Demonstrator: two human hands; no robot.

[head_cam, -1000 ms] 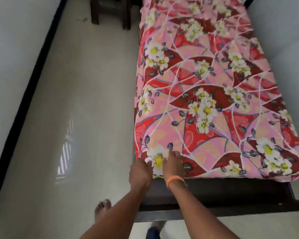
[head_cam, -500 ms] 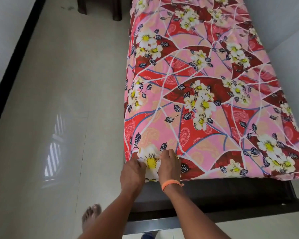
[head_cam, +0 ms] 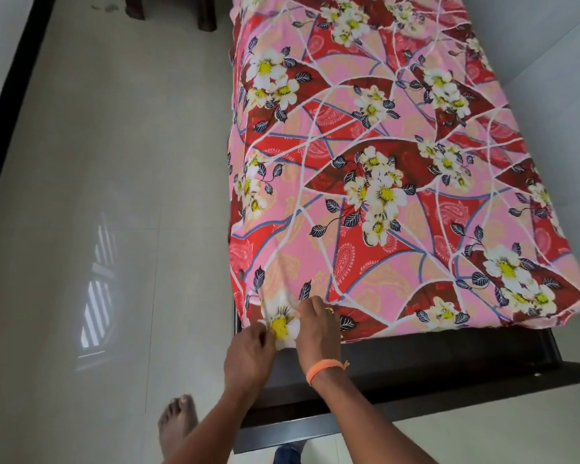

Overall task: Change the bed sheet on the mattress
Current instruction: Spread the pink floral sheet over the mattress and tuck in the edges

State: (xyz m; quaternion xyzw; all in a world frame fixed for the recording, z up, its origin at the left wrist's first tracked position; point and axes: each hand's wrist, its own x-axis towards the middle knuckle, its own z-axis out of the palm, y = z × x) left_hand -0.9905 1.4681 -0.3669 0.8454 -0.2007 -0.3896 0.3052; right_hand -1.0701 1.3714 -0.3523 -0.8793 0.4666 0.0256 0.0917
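Glossy pale floor tiles (head_cam: 98, 195) fill the whole left side, with a striped patch of window light reflected on them and a dark skirting strip along the wall. One bare foot (head_cam: 176, 426) stands on the tiles near the bottom edge, just left of the bed frame's near left corner.

Next over, the left hand (head_cam: 248, 354) sits at the near left corner of the mattress, fingers curled and pinching the bed sheet (head_cam: 382, 182) right at its hem, next to a big white and yellow flower in the print. The right hand (head_cam: 317, 329) is just beside it, with an orange band on the wrist and a ring on one finger. Its fingers bend down onto the fabric at the near edge; looks like it's pressing or gripping the sheet there, but I honestly can't tell which.

That sheet is pink and red with white flowers and dark leaves. It's spread flat over the whole mattress, and its long axis runs away from the person toward the top of the view, short edge nearest the hands. It hangs a bit over the near edge and the left side.

Dark wooden bed frame (head_cam: 449, 380) sticks out below the near edge, and the right side of the bed runs along a pale wall (head_cam: 566, 78).
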